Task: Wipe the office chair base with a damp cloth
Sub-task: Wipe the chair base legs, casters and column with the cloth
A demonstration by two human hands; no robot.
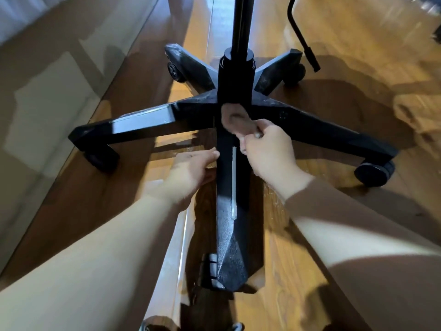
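Observation:
The black five-legged chair base (148, 120) stands on castors in the middle of the view, with its centre column (235, 77) rising out of the top. My right hand (269, 151) grips a small brownish cloth (235, 121) and holds it against the hub, just below the column. My left hand (191, 170) rests on the left side of the near leg (229, 235); its fingertips touch the leg's edge and its thumb is hidden.
A glossy wooden floor (334, 68) lies all around the base. A pale wall or panel (47, 91) runs along the left. A black lever (303, 34) hangs down at the upper right. Castors sit at the left (101, 158) and right (373, 172).

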